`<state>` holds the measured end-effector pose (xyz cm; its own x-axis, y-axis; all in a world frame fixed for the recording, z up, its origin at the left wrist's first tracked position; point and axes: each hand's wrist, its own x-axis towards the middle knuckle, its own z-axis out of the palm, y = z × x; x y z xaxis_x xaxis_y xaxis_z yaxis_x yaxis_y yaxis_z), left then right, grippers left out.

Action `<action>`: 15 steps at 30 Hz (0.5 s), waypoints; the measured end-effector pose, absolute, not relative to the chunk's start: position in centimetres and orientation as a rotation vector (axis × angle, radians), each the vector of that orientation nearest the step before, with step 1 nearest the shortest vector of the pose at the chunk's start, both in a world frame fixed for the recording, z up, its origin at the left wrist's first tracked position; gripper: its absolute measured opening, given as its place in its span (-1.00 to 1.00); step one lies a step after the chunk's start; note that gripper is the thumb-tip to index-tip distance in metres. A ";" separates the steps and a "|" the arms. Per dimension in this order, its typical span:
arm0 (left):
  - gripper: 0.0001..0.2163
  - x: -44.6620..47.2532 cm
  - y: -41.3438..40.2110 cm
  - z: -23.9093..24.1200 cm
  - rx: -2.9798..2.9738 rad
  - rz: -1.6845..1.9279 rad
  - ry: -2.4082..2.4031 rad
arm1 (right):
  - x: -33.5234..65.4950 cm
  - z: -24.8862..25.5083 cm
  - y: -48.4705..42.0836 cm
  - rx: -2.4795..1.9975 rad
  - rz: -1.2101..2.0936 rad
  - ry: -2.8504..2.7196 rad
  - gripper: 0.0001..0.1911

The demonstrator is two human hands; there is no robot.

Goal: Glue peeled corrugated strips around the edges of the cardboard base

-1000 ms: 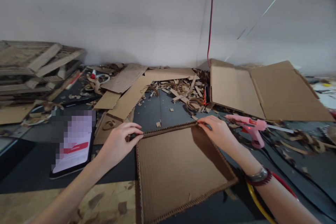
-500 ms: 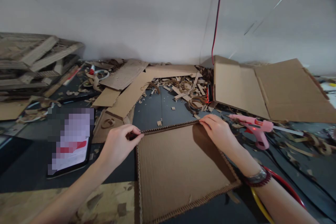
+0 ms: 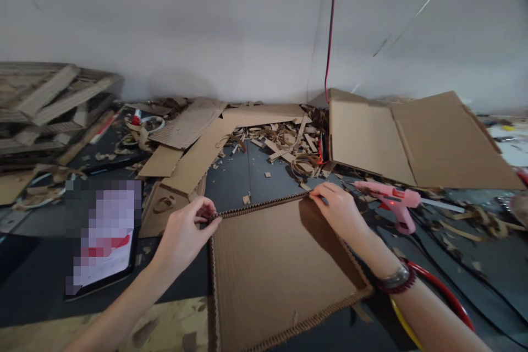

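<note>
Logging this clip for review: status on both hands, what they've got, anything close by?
Left hand, right hand: both pinching far corrugated edge of cardboard sheet. Pink hot glue gun right of right hand, not touching.

The left hand [image 3: 180, 236] has rolled inward, its fingers [image 3: 203, 209] now curled tighter around the corner of the cardboard sheet [image 3: 280, 269].

The left hand [image 3: 183, 231] pinches one end of the corrugated top edge of a cardboard sheet [image 3: 280, 275], and the right hand [image 3: 336, 209] grips the other end. A pink hot glue gun [image 3: 391, 203] lies just beside the right hand, a pixelated tablet [image 3: 101, 236] lies left of the sheet, and cardboard scraps [image 3: 280, 143] litter the dark worktop [image 3: 231, 187] beyond
</note>
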<state>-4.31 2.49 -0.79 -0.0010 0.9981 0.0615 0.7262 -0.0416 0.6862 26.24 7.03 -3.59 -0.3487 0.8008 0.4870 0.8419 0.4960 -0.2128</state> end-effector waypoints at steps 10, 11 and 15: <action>-0.95 -4.6 2.4 -0.8 2.025 0.814 1.673 | 25.4 -3.3 6.8 -1.302 -0.138 -2.235 -0.71; -0.95 -4.6 2.4 -0.8 2.036 0.812 1.665 | 25.3 -2.8 6.3 -1.309 -0.134 -2.243 -0.73; -0.95 -4.8 2.2 -0.7 2.010 0.811 1.643 | 28.1 -0.7 2.1 -1.533 -0.138 -2.142 -0.73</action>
<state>-4.79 2.17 -0.71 0.1322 0.9758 0.1742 0.7319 -0.2146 0.6467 28.14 2.07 -0.71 -0.2417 0.8602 0.4491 0.9106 0.3610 -0.2012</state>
